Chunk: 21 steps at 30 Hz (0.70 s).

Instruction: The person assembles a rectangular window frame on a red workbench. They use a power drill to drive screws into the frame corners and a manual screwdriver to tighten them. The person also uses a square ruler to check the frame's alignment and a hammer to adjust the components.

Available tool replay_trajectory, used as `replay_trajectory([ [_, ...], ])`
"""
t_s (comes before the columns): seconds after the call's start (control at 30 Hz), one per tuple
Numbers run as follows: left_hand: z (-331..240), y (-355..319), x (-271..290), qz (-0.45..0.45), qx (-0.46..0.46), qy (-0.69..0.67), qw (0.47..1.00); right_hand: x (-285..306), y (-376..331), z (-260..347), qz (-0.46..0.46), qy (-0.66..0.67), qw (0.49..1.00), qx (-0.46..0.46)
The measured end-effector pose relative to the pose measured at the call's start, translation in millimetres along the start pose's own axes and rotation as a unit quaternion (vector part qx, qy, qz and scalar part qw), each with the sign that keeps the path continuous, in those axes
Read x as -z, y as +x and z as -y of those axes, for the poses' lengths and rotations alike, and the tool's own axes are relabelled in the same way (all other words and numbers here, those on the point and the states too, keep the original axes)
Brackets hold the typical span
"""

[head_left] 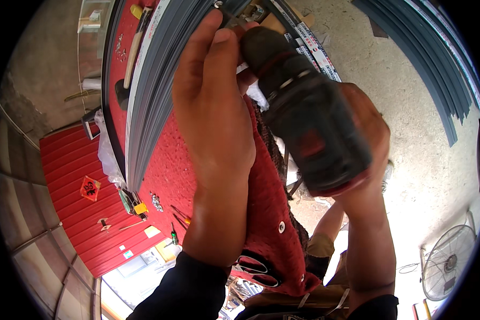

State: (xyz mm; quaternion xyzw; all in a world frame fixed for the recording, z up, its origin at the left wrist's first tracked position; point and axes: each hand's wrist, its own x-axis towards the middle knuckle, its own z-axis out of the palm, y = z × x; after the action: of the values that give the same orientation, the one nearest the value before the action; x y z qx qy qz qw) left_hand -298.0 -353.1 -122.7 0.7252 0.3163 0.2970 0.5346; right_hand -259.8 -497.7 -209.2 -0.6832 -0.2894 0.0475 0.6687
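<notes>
My right hand (pixel 369 125) grips a black cordless drill (pixel 317 136), its chuck pointing up and to the left. A thin bit runs from the chuck toward the dark grey metal profiles (pixel 168 64) at the top. Beside the chuck is my left hand (pixel 213 90), fingers held close together and the thumb partly behind the drill. Whatever its fingertips pinch is hidden or too small to make out. A small shiny round piece (pixel 218 4) shows on the profile just past those fingertips. The profiles lie on a red-covered bench (pixel 168 154).
On the bench lie a hammer (pixel 136 56), a heap of small screws (pixel 156 201), a green-handled screwdriver (pixel 174 234) and scissors (pixel 257 271) near the close edge. More grey profiles (pixel 426 48) rest at the upper right. A fan (pixel 449 261) stands at the lower right.
</notes>
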Motion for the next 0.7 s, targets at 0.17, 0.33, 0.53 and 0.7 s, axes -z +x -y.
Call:
replay_trajectory([
  [0.17, 7, -3, 4, -0.013, 0.049, -0.065, 0.997, 10, 0, 2, 0.051, 0.094, 0.990, -0.091],
  [0.33, 7, -6, 2, -0.016, 0.011, -0.033, 0.999, 1, 0, 3, 0.013, 0.028, 0.999, -0.035],
  [0.53, 8, -7, 2, -0.021, -0.023, -0.040, 0.999, -1, 1, 7, 0.018, -0.015, 0.999, -0.038],
  [0.7, 5, -7, 0, -0.019, -0.012, -0.055, 0.998, 0, 2, 5, 0.026, -0.016, 0.999, -0.040],
])
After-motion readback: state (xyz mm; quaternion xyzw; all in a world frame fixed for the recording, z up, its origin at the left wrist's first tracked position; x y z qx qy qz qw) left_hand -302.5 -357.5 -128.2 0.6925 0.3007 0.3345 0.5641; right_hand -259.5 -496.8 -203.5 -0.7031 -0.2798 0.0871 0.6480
